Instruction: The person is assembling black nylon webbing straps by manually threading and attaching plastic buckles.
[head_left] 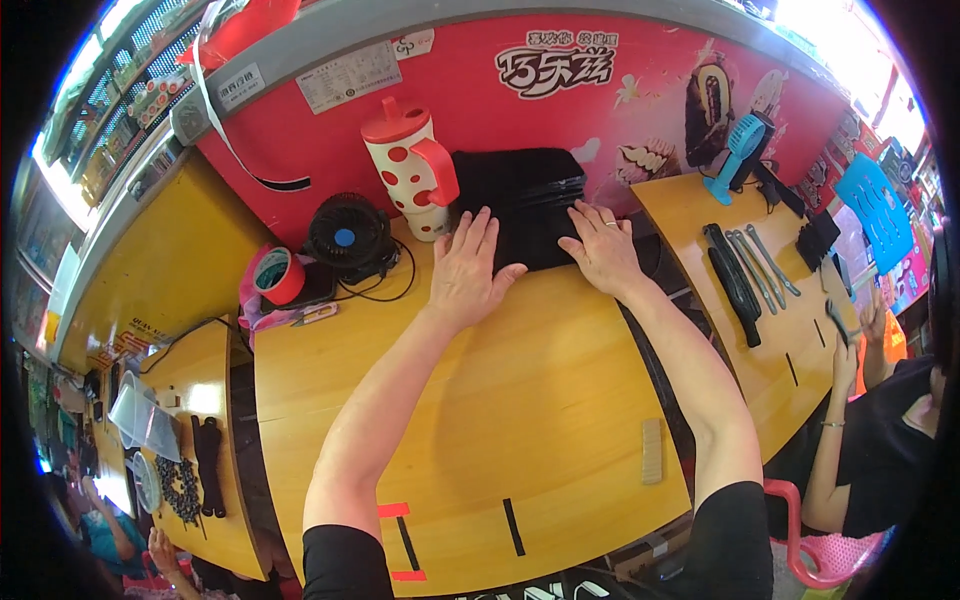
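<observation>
A stack of flat black pieces [528,225], perhaps cloth, lies at the far edge of the yellow table, against a red panel. Shiny creases cross its middle; its exact kind I cannot tell. My left hand [468,268] rests on its left side with fingers stretched out and thumb pointing inward. On the right side of the stack, my right hand [603,250], with a ring on one finger, lies with fingers extended. Neither hand is closed around anything. Just left of the stack stands a white tumbler [408,180] with red dots, a red lid and a red handle.
Left of the tumbler are a black fan [347,236], a roll of tape [278,275] and a cutter [316,314]. A beige strip [652,452] and black tape marks [513,527] lie nearer me. At right, another person's hand [846,365] is over a table with grey strips [765,268].
</observation>
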